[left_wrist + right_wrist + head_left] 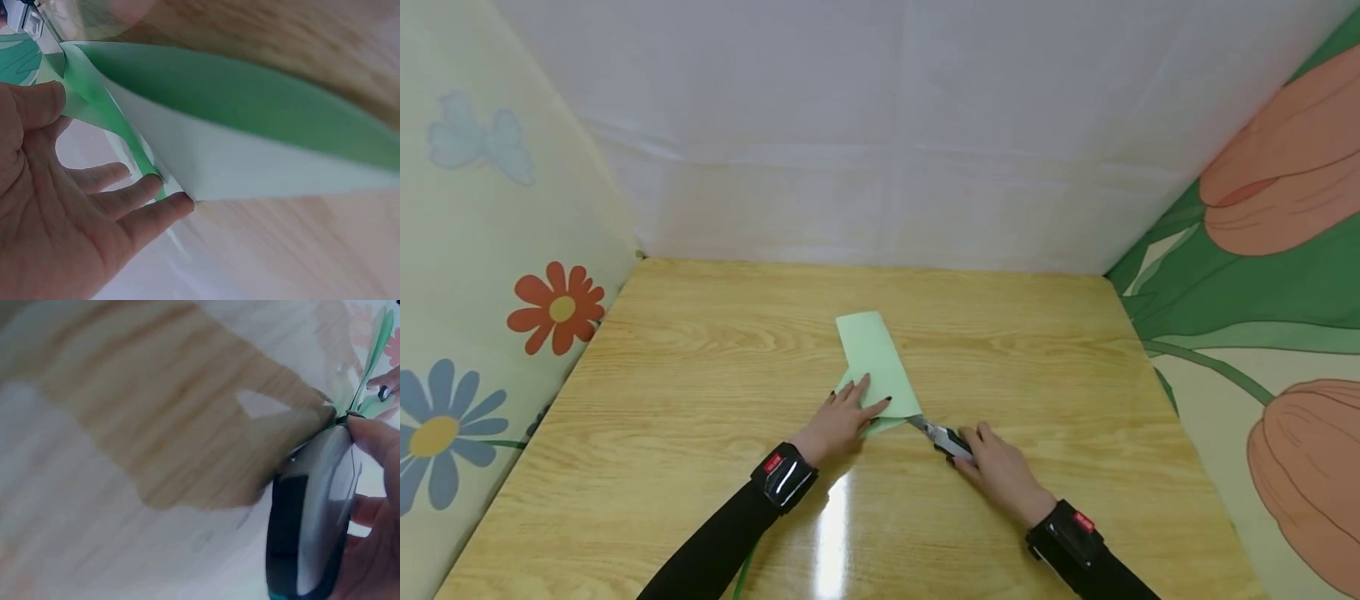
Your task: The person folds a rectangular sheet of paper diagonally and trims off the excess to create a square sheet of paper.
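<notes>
The right hand (pixel 1002 473) grips a utility knife (pixel 947 442), its blade (pixel 917 422) at the near right corner of the folded green paper (pixel 877 358) on the table (pixel 715 358). The left hand (pixel 838 421), fingers spread, rests on the paper.

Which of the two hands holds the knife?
The right hand: its fingers grip the knife by the handle. The left hand holds no tool; its fingers are spread on the paper.
</notes>
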{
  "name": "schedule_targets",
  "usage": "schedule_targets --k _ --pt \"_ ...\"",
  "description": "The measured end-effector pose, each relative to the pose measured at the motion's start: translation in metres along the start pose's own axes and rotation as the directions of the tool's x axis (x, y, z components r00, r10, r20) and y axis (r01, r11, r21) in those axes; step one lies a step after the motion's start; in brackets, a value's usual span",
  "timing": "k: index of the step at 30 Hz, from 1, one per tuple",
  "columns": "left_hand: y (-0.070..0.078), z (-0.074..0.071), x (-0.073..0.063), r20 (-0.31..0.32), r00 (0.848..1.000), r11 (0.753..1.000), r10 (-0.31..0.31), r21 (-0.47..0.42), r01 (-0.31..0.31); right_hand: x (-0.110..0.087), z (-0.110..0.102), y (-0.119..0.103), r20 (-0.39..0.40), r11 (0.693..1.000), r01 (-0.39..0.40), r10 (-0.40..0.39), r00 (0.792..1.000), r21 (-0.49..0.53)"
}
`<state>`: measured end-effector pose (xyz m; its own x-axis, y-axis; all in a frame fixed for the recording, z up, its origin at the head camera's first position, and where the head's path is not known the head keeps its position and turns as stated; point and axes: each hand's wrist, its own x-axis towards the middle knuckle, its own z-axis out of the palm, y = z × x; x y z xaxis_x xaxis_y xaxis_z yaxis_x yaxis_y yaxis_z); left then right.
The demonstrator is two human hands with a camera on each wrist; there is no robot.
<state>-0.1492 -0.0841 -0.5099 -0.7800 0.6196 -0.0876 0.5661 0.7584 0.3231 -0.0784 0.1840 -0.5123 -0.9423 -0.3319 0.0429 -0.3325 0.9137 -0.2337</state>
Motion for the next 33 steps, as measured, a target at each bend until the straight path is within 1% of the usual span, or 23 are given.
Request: schedule_targets --k 5,8,11,13,16,19,21,23,25,28,30,33 --pt "0.000 0.000 0.000 -0.003 1.000 1.000 0.017 -0.009 -0.017 0.001 0.001 -0.001 -0.033 0.998 0.037 -0.038 0.999 -0.041" --pt "0.000 0.000 0.000 0.011 1.000 1.000 0.010 -0.009 -0.010 0.001 0.001 -0.001 -0.054 0.997 0.044 -0.048 0.997 -0.068" --pt "0.001 0.002 0.001 0.023 1.000 1.000 -0.008 -0.008 0.008 0.001 0.000 0.000 -0.055 0.994 0.064 -0.069 0.996 -0.091" --pt "0.002 0.004 0.002 0.014 1.000 1.000 -0.027 -0.014 0.027 0.001 0.000 0.001 -0.052 0.991 0.085 -0.091 0.994 -0.106" --pt "0.006 0.007 0.007 -0.038 0.997 0.998 -0.065 0.000 0.065 0.001 0.001 0.005 -0.055 0.979 0.139 -0.149 0.987 -0.149" --pt "0.013 0.009 0.015 -0.088 0.988 0.992 -0.123 0.030 0.126 0.001 0.002 0.009 -0.070 0.963 0.186 -0.203 0.977 -0.196" --pt "0.018 0.011 0.020 -0.093 0.981 0.982 -0.169 0.064 0.175 0.001 0.002 0.009 -0.075 0.953 0.207 -0.228 0.971 -0.222" --pt "0.022 0.014 0.023 -0.080 0.973 0.970 -0.216 0.097 0.223 0.002 0.002 0.009 -0.078 0.947 0.221 -0.245 0.966 -0.235" --pt "0.025 0.016 0.024 -0.077 0.966 0.958 -0.248 0.129 0.256 0.002 0.001 0.006 -0.073 0.942 0.230 -0.254 0.965 -0.244" --pt "0.028 0.018 0.024 -0.085 0.961 0.948 -0.263 0.164 0.274 0.003 -0.001 0.002 -0.059 0.936 0.239 -0.262 0.963 -0.258" --pt "0.027 0.019 0.024 -0.089 0.961 0.948 -0.262 0.162 0.273 0.004 -0.004 0.000 -0.034 0.935 0.238 -0.256 0.966 -0.261" --pt "0.027 0.019 0.023 -0.075 0.963 0.953 -0.257 0.145 0.266 0.006 -0.007 -0.002 -0.006 0.939 0.242 -0.251 0.968 -0.244"
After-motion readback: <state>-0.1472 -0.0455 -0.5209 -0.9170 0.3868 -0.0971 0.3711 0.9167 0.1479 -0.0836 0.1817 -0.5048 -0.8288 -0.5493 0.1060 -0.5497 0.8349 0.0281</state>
